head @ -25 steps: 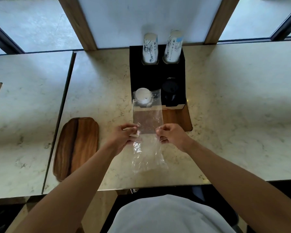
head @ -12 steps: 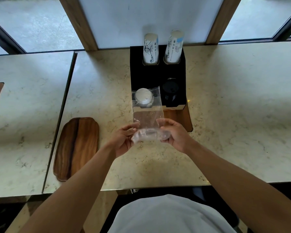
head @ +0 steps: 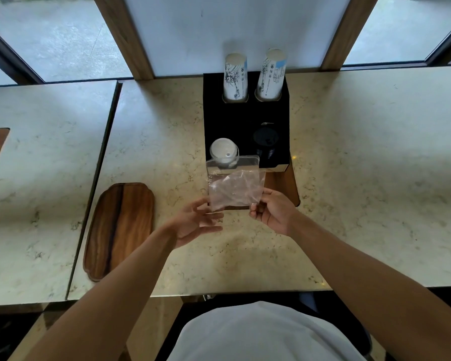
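Note:
A clear plastic bag (head: 235, 187), folded over on itself, hangs above the marble table (head: 349, 204) just in front of the black cup organiser (head: 245, 121). My right hand (head: 272, 211) pinches the bag's lower right corner between thumb and fingers. My left hand (head: 197, 221) is at the bag's lower left corner with fingers spread and fairly straight, palm turned up; whether it still touches the plastic is unclear.
The organiser holds two stacks of printed paper cups (head: 235, 76), a stack of white lids (head: 224, 151) and a stack of black lids (head: 266, 138). A wooden serving board (head: 119, 229) lies to the left. A second table (head: 37, 204) adjoins on the left.
The bag's hanging lower half was lifted and folded up over the top half. My left hand's fingers opened and dropped slightly; my right hand keeps its pinch.

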`<state>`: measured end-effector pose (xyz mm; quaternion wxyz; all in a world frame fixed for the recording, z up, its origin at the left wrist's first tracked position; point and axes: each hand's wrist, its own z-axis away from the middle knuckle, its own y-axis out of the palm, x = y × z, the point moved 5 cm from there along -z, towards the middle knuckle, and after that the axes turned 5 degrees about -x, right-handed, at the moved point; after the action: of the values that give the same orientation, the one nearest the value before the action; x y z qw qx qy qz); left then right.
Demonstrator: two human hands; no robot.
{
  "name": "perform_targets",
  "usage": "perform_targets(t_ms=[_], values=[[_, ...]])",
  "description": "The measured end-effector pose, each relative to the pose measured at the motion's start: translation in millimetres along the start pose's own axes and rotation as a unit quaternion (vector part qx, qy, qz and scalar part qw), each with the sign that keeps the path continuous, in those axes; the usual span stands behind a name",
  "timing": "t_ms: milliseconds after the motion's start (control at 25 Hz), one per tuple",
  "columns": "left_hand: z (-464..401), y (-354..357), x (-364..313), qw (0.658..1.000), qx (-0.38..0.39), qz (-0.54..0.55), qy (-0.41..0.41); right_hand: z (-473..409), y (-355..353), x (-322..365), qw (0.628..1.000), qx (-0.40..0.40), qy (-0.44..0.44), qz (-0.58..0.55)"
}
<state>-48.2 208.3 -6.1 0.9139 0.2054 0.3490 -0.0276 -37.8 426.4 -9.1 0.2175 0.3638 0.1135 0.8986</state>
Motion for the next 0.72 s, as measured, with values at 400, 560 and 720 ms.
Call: perform_targets(t_ms=[400, 560, 720], values=[[-2, 8, -16, 0.985, -0.056, -0.132, 0.099, 5, -3, -7, 0.996, 0.014, 0.032, 0.079], [-6, 3, -14, 0.986, -0.078, -0.114, 0.098, 5, -4, 2, 0.993, 0.058, -0.006, 0.102], [-5, 8, -15, 0.990, -0.055, -0.097, 0.090, 12, 13, 14, 0.969, 0.145, -0.059, 0.192]])
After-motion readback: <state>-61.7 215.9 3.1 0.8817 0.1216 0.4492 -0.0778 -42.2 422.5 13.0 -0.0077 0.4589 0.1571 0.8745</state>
